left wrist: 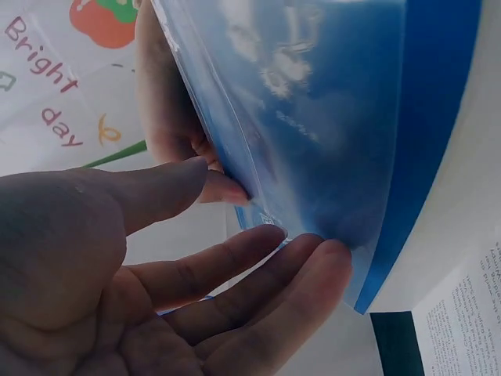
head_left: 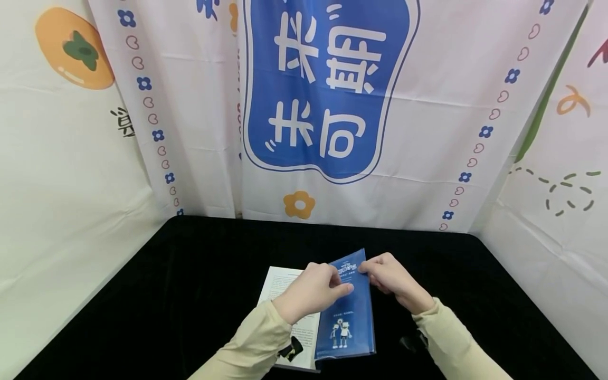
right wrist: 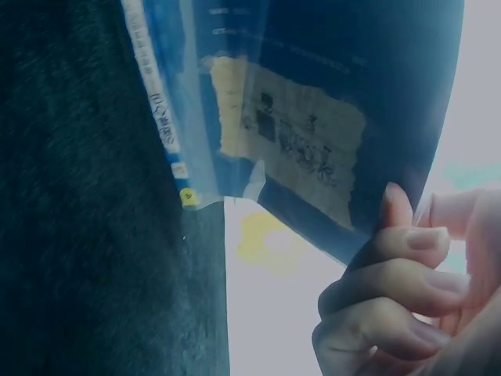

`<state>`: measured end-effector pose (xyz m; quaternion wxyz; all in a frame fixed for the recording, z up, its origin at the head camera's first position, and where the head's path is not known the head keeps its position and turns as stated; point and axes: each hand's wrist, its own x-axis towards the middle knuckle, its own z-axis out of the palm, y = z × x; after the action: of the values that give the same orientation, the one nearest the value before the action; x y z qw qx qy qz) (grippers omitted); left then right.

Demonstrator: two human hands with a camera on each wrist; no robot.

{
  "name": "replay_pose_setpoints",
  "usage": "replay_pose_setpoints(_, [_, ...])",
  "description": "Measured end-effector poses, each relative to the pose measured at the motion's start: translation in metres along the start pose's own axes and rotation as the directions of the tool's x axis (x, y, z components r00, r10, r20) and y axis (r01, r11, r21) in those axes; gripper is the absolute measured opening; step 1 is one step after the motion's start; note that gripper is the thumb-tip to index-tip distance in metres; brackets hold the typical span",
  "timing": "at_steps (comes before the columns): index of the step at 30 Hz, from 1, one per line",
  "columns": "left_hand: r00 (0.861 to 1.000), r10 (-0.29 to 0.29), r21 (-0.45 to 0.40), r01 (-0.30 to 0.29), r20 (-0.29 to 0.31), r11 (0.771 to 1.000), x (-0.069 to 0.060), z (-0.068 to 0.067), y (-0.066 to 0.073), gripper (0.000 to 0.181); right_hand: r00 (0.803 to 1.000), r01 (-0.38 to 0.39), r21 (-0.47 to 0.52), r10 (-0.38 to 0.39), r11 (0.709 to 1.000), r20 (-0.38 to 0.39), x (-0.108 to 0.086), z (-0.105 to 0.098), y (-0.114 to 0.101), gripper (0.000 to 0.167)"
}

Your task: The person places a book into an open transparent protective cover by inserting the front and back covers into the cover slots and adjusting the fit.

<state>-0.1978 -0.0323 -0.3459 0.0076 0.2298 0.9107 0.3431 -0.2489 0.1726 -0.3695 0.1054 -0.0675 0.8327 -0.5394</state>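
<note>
An open book (head_left: pixel 281 279) lies on the black table, printed pages at left. Its blue cover (head_left: pixel 349 316), wrapped in a clear plastic sleeve (left wrist: pixel 313 141), is raised at right. Between thumb and curled fingers, my right hand (head_left: pixel 391 277) pinches the cover's outer edge near the upper corner; the right wrist view shows the cover's other face with a torn-paper-like patch (right wrist: pixel 293 137). My left hand (head_left: pixel 311 290) is over the upper part of the cover. In the left wrist view its fingertips (left wrist: pixel 333 254) touch the sleeve's edge, the thumb standing apart from them.
Black cloth covers the table (head_left: pixel 214 295). A white printed curtain (head_left: pixel 427 132) hangs behind it, and white cloth walls stand at both sides. Dark straps (head_left: pixel 291 348) sit at the wrists.
</note>
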Motion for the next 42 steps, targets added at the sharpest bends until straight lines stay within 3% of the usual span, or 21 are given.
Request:
replay_pose_setpoints(6, [1.000,0.013,0.002,-0.013,-0.011,1.000,-0.001,-0.002,0.000,0.030,1.000,0.006,-0.001,-0.006,1.000,0.004,0.001,0.007,-0.010,0.033])
replay_pose_setpoints(16, [0.999,-0.006,0.024,0.006,-0.035,1.000,-0.002,-0.006,0.001,0.043,0.999,0.033,0.026,-0.034,0.999,0.032,0.003,0.020,-0.022,0.038])
replay_pose_setpoints(28, [1.000,-0.007,0.034,0.008,-0.029,0.999,-0.005,-0.006,0.002,0.056,0.996,0.050,0.060,-0.054,0.997,0.066,0.003,0.030,-0.020,0.038])
replay_pose_setpoints(42, [1.000,-0.001,0.049,0.002,-0.021,0.999,-0.006,-0.005,0.002,0.057,0.992,0.086,0.064,-0.092,0.994,0.090,0.003,0.036,-0.019,0.041])
